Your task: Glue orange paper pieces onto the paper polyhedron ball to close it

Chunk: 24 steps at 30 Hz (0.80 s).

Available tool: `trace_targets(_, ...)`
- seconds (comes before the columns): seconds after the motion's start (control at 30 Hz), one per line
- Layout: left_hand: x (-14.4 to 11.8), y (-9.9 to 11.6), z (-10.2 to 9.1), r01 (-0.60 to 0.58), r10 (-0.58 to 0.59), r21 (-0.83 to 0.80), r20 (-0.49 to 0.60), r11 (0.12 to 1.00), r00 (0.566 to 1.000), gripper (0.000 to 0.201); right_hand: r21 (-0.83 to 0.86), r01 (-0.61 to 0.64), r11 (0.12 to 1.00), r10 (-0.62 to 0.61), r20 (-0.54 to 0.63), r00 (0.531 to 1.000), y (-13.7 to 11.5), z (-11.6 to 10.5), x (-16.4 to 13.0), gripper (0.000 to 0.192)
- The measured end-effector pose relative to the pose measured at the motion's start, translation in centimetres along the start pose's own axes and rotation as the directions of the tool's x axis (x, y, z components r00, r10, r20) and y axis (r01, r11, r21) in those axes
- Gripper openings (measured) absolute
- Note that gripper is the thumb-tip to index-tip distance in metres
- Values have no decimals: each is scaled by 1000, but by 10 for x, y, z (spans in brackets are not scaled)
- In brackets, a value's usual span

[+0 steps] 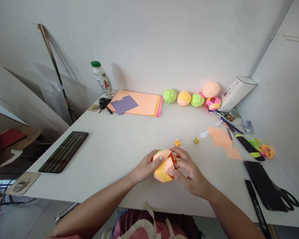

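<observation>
A folded paper ball (163, 173) in peach and yellow, with a little green at its left side, is held between my hands above the table's front part. My left hand (147, 166) grips it from the left, the thumb lying across its top. At its right side, where the paper gapes open, my right hand (190, 174) pinches a peach flap with thumb and fingers. Just beyond the ball lies a small folded yellow-orange paper piece (177, 142). A small yellow-green glue tube (196, 140) with a white cap (204, 134) beside it rests farther right.
Several finished paper balls (169, 96) line the wall beside a white box (236, 93). Coloured sheets (139, 99) and a bottle (103, 79) stand at the back left. Peach paper pieces (221, 136), a marker (257, 207) and scissors (286, 197) lie right; a tablet (63, 152) lies left.
</observation>
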<state>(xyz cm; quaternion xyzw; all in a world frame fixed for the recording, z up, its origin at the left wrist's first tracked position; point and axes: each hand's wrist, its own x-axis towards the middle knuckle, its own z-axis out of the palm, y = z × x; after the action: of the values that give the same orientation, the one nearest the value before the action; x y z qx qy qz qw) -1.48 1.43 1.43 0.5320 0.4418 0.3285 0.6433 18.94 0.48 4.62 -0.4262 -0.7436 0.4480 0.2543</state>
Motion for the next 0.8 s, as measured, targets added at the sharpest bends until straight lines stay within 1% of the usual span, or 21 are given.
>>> trace_targets(0.27,-1,0,3,4,-4,-15,-19,1000,1000,62,42,5,999,-4,-32,999,1,2,-1,21)
trace_targets(0.47,-1,0,3,-4,3,-23,-18,1000,1000,60,33,19,999,-18,-42,999,0,3,0,18)
trace_targets(0.57,-2,-1,4,6,-7,-15,-54,1000,999,63,27,17,999,-15,-38,999,0,2,0,17)
trace_targets(0.63,-3,-2,4,29,-30,-7,-95,1000,995,66,39,2,999,0,-35,999,1,1,1,17)
trace_targets(0.7,-3,-4,4,50,-50,-6,-115,999,992,71,68,-25,997,27,-38,999,1,0,2,17)
trace_targets(0.77,-4,-6,3,46,-47,-14,-91,999,995,77,107,-66,992,71,-45,996,1,-2,3,18)
trace_targets(0.8,-4,-7,2,24,-25,-14,-63,1000,998,80,131,-94,987,102,-51,993,1,-2,4,19)
